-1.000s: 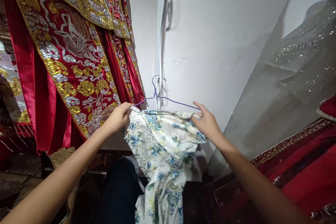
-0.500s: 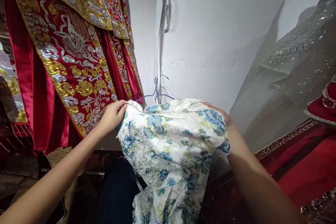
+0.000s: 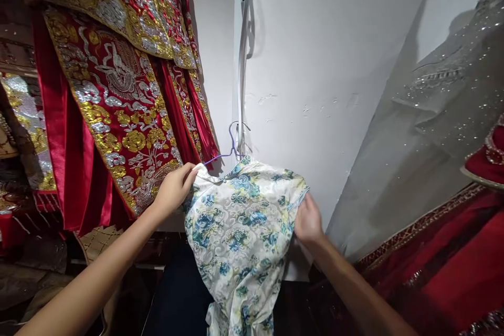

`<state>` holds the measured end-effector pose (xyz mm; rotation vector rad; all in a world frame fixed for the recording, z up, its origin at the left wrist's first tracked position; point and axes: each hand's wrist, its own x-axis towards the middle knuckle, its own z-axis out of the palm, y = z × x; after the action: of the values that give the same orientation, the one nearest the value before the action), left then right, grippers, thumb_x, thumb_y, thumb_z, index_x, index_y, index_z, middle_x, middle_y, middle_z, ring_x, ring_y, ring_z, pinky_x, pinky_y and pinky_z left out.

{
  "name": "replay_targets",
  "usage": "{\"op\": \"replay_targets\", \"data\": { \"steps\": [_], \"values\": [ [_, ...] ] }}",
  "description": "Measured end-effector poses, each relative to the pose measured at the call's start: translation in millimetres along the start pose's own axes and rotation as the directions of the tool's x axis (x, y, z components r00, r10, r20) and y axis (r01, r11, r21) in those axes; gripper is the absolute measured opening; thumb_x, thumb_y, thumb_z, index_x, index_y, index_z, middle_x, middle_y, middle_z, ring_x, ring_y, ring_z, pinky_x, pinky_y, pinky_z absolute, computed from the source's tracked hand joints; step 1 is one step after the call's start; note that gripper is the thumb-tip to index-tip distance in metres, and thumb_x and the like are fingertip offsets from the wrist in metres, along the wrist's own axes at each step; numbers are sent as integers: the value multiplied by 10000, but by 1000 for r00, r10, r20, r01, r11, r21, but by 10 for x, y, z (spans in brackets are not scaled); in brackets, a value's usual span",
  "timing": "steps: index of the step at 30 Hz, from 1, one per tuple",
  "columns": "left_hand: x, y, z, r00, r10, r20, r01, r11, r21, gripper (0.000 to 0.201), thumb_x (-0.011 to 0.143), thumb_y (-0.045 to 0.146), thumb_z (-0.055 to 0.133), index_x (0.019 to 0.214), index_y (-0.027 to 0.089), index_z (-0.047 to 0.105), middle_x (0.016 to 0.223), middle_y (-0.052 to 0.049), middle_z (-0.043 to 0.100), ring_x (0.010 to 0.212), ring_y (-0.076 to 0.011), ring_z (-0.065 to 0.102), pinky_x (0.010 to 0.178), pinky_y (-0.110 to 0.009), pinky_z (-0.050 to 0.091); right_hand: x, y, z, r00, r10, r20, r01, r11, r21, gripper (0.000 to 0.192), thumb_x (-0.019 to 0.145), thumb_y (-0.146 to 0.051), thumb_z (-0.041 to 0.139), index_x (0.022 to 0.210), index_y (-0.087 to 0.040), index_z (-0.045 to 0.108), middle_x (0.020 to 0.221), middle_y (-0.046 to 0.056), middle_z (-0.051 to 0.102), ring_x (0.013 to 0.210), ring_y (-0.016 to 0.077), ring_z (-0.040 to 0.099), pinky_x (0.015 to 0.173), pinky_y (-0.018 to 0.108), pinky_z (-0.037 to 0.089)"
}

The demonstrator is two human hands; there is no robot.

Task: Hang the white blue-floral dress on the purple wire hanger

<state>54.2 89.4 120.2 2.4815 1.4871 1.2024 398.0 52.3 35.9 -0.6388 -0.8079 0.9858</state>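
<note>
Floral dress [image 3: 240, 220], bunched high half a second before, now draped over the purple hanger [image 3: 232, 148] by the white wall [image 3: 334, 63], left hand [image 3: 175, 189] pinching one shoulder, right hand [image 3: 307, 220] gripping the other edge.

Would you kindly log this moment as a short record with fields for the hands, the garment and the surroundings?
left hand: grips the left shoulder of the floral dress
right hand: holds the dress's right edge, fingers partly hidden by cloth
hanger: purple wire, hook showing above the collar
left side: red embroidered robes, gold and silver
right side: grey sequinned fabric
behind: white wall
</note>
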Motion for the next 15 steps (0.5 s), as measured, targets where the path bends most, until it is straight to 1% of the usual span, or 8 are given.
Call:
{"op": "replay_targets", "data": {
  "steps": [3,6,9,10,11,13,14,15],
  "values": [
    [19,68,6,998,-50,-36,51,998,27,335,1006,459,385,1062,223,616,842,-25,680,732,-208,617,628,-269,367,189,-356,51,999,10,49,-11,1000,2,437,906,-565,547,1165,-244,691,1193,64,726,1245,282,610,1083,484,481],
    [77,133,22,994,-87,-68,80,991,-104,336,1004,429,379,1097,217,623,879,-26,688,750,-200,608,649,-268,387,227,-709,326,989,-75,128,84,994,-66,382,908,-501,586,1183,-253,680,1209,63,713,1261,262,599,1103,456,467],
    [86,151,75,990,-113,-81,88,962,-258,320,957,452,485,1049,199,658,855,-20,688,743,-189,588,670,-265,407,0,-919,634,939,-64,337,116,984,-137,413,944,-538,525,1211,-262,675,1161,64,726,1194,260,641,1045,449,509],
    [69,146,106,989,-122,-84,90,945,-314,321,933,468,529,990,187,673,826,-21,681,733,-185,580,668,-264,409,-126,-954,700,884,1,467,92,980,-176,455,951,-580,491,1195,-252,690,1126,70,736,1156,264,660,1014,444,527],
    [43,140,141,986,-141,-86,98,919,-382,340,917,490,552,911,176,682,774,-22,664,706,-179,566,652,-262,406,-262,-970,739,786,86,612,67,973,-222,521,948,-635,451,1157,-237,715,1080,78,747,1111,269,681,980,435,544],
    [-28,144,218,974,-209,-86,132,833,-538,435,916,547,535,772,162,678,671,-24,609,649,-163,532,611,-257,393,-513,-942,746,481,260,837,55,944,-325,617,926,-703,423,1085,-207,754,1026,98,759,1051,279,702,944,422,556],
    [-67,166,252,965,-249,-77,150,773,-616,489,920,580,512,740,158,679,640,-26,583,629,-156,518,592,-253,386,-608,-891,724,375,313,873,111,919,-377,596,913,-694,466,1090,-205,756,1049,103,756,1056,281,699,952,415,549],
    [-107,208,281,955,-290,-67,164,700,-695,537,918,616,493,724,154,683,618,-26,563,608,-147,503,574,-248,379,-676,-811,695,353,341,871,208,879,-429,548,901,-654,534,1150,-210,737,1120,107,739,1104,284,677,983,416,530]
  ]
}}
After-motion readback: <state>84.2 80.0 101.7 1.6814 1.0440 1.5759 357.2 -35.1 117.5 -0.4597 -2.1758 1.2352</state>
